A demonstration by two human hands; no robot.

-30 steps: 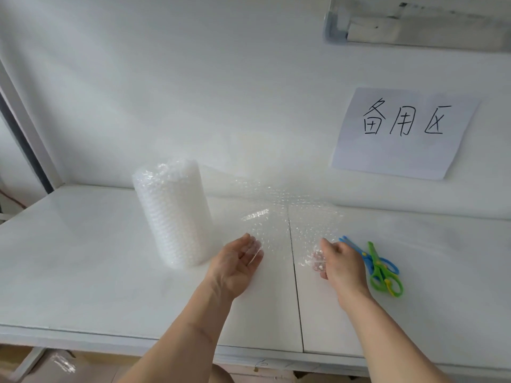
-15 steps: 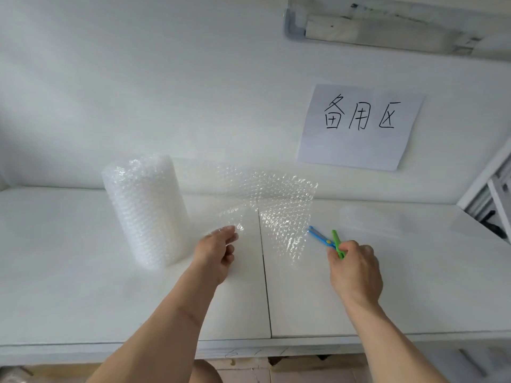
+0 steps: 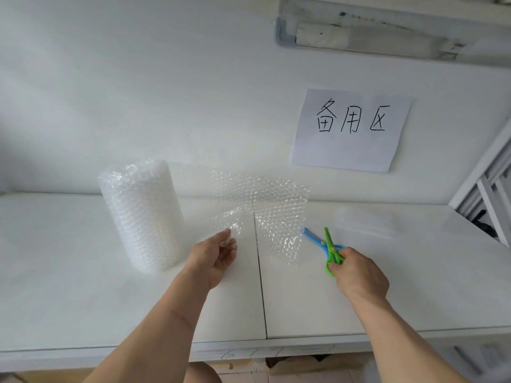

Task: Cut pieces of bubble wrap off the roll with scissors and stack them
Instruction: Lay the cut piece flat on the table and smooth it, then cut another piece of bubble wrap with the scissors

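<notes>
Bubble wrap roll (image 3: 141,217) stood upright on the white counter (image 3: 69,286), its loose sheet (image 3: 265,211) drawn out rightward and hanging free. Left hand (image 3: 214,257) pinched the sheet's lower edge between thumb and fingertips, likely to keep it taut and lifted for the blades. Right hand (image 3: 358,275) had its grip closed around the handles of the scissors (image 3: 327,246), blue and green blades splayed wide and pointing toward the sheet's free edge, not touching it. No cut started, by my reading.

Against 0.5 s earlier: scissors had risen clear of the counter and the blades had spread; the left pinch held as before. 1 s earlier the scissors lay untouched. Paper sign (image 3: 351,131) on the wall.
</notes>
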